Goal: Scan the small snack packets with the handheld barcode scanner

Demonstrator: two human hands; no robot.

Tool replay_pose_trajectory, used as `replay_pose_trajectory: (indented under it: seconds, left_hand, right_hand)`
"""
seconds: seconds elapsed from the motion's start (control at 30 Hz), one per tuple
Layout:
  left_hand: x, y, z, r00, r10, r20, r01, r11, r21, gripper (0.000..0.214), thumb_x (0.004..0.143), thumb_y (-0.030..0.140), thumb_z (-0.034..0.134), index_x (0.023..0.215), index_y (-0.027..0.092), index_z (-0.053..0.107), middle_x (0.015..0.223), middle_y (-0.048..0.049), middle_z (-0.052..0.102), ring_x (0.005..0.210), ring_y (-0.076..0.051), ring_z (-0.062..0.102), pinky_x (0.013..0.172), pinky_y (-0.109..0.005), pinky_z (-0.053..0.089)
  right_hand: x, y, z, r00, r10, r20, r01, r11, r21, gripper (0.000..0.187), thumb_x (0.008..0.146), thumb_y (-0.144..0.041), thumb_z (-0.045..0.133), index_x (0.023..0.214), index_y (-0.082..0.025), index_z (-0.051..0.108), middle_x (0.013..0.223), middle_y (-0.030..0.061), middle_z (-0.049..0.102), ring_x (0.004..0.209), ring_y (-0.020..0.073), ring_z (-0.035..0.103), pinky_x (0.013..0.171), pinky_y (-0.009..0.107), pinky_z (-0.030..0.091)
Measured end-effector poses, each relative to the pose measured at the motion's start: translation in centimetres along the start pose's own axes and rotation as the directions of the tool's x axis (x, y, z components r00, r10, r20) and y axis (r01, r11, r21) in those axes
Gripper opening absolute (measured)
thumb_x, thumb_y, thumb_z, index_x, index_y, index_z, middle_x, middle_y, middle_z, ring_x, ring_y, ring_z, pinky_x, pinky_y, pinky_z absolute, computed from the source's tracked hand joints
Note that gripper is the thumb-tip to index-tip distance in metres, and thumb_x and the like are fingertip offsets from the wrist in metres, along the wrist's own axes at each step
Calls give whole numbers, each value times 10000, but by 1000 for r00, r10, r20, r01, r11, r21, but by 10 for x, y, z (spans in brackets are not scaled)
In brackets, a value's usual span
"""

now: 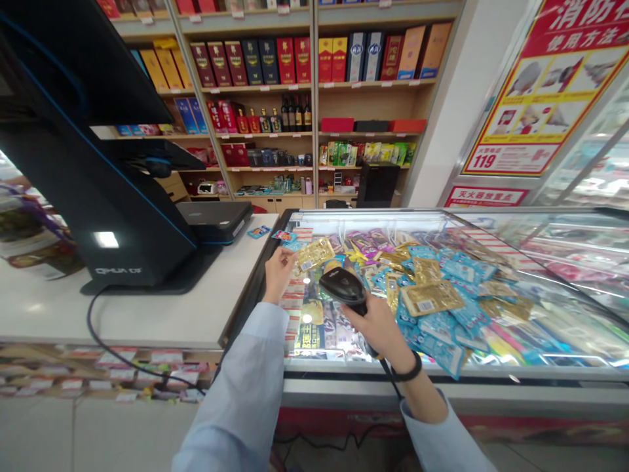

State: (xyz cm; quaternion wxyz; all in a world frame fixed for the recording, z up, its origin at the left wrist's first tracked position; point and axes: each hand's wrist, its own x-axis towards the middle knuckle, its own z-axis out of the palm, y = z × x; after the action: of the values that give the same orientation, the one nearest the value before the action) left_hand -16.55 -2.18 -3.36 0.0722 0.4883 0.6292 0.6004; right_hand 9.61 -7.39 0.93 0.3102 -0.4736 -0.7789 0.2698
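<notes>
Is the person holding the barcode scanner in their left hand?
No, the right hand grips the black handheld barcode scanner, while the left hand holds a gold packet.

Red "119" low on the red-and-yellow rectangular fire-safety poster (pixel 545 85), "使用方法" across its top; "灭火器" on the narrow red sign (pixel 486 196) below; print on the gold foil sachet (pixel 313 254) too small to read.

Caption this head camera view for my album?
Left hand holds a gold packet, right hand aims a barcode scanner over a glass display case.
</notes>
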Motion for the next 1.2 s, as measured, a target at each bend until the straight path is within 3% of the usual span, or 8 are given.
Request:
replay_pose_trajectory:
  seconds: [0.47,0.8,1.0,1.2]
  left_hand:
    - [-3,5,0,1000,-17,-2,17,999,41,214,823,423,624,808,212,590,712,15,680,610,-131,577,588,-226,407]
    - [-4,7,0,999,-31,-24,32,997,72,211,819,418,622,803,209,592,695,17,678,591,-131,570,582,-229,413]
    - [-2,2,-1,999,-24,-29,26,996,87,197,825,414,613,830,219,591,780,-7,710,707,-160,657,667,-246,476]
    - [-1,-4,2,995,-96,-5,96,995,-42,271,808,476,602,872,216,563,740,0,674,576,-149,631,501,-228,475]
  right_hand:
    - [2,-7,2,999,-32,-23,31,999,-43,203,780,-395,582,748,-203,641,562,71,687,637,289,708,586,304,443]
    - [1,-9,0,1000,-24,-8,24,1000,-15,238,780,-413,570,784,-188,647,684,110,736,718,304,725,602,306,456]
    - [0,-7,3,998,-41,-44,40,999,-21,180,787,-368,598,774,-198,657,679,88,732,694,280,710,588,289,439]
    - [3,-4,6,998,-42,-36,41,999,-29,120,799,-305,631,751,-198,650,679,71,717,671,247,689,615,279,437]
